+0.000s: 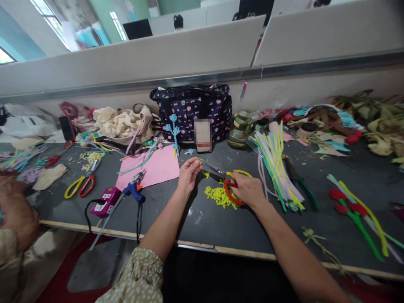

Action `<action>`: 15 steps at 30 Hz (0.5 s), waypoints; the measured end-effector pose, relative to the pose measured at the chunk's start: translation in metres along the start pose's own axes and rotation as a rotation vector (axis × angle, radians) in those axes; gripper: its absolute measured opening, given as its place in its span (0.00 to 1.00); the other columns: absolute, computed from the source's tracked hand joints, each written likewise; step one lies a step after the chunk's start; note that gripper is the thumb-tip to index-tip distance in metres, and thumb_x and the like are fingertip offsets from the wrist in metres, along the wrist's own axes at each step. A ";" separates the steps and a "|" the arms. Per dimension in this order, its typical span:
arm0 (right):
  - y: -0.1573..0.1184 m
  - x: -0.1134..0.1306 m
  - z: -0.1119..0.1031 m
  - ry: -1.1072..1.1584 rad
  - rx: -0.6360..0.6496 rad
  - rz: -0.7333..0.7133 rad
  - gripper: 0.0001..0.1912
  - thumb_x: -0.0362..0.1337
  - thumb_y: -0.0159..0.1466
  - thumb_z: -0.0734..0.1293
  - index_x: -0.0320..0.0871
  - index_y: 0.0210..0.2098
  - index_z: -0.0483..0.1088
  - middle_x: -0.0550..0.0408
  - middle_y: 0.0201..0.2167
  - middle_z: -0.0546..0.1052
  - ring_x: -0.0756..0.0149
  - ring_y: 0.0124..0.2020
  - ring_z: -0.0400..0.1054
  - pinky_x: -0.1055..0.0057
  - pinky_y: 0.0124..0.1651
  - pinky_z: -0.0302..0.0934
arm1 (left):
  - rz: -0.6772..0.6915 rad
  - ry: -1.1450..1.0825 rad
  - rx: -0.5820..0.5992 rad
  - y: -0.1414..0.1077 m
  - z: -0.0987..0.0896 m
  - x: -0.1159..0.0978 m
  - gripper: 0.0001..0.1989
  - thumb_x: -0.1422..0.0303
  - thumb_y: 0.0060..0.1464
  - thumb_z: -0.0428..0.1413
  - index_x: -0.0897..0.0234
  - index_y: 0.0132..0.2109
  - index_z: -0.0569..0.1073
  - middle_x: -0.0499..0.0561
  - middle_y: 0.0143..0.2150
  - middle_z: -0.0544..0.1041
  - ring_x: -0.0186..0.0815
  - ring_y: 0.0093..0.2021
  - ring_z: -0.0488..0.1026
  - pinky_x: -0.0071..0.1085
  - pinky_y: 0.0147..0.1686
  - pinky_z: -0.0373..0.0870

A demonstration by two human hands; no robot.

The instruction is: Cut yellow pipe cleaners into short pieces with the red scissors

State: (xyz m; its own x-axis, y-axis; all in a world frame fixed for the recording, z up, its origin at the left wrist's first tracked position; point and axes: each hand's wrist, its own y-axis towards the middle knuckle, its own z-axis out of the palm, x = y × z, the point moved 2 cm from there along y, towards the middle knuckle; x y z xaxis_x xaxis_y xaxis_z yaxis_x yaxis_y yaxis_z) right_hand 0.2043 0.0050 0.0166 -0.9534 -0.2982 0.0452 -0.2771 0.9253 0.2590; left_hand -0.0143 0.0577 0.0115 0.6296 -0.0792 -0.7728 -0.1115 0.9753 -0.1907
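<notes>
- Scissors (pixel 221 174) with red and yellow handles sit above the dark table (pixel 221 227), blades parted, gripped by the right hand (pixel 249 190).
- Left hand (pixel 188 172) pinches a small yellow piece (pixel 199 160) at the blade tips.
- Yellow cuttings (pixel 219 196) lie heaped beneath.
- Pink sheet (pixel 158 168) and glue gun (pixel 134 191) lie to the left.

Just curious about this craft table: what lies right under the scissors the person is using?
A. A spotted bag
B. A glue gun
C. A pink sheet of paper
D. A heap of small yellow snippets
D: the right hand works the scissors over a heap of yellow snippets on the dark table, while the left hand pinches a yellow bit at the blade tips.
</notes>
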 end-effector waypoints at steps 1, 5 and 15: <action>0.000 0.001 0.000 0.002 -0.002 -0.004 0.13 0.41 0.66 0.57 0.42 0.36 0.70 0.51 0.29 0.77 0.65 0.29 0.69 0.70 0.27 0.42 | 0.005 0.001 0.000 0.001 -0.001 0.000 0.16 0.73 0.37 0.69 0.67 0.36 0.76 0.46 0.30 0.77 0.26 0.30 0.75 0.24 0.37 0.73; 0.000 0.002 -0.002 0.008 0.000 -0.017 0.12 0.41 0.66 0.58 0.42 0.36 0.70 0.51 0.30 0.78 0.65 0.30 0.69 0.69 0.27 0.42 | 0.013 0.029 -0.026 0.002 -0.003 0.001 0.16 0.74 0.36 0.69 0.66 0.36 0.76 0.45 0.29 0.76 0.26 0.28 0.74 0.24 0.35 0.73; 0.000 0.000 -0.002 0.046 0.016 -0.011 0.09 0.39 0.63 0.61 0.41 0.40 0.68 0.49 0.33 0.78 0.61 0.36 0.71 0.70 0.30 0.49 | -0.001 0.066 -0.041 0.000 -0.002 -0.002 0.17 0.73 0.37 0.69 0.66 0.37 0.75 0.48 0.32 0.78 0.27 0.29 0.75 0.23 0.32 0.73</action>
State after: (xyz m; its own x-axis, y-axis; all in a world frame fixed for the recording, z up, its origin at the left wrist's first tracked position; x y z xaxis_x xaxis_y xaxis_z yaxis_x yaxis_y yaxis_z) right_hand 0.2046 0.0044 0.0186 -0.9440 -0.3183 0.0865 -0.2897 0.9255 0.2439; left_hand -0.0166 0.0574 0.0119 0.5781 -0.0945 -0.8105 -0.1434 0.9661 -0.2149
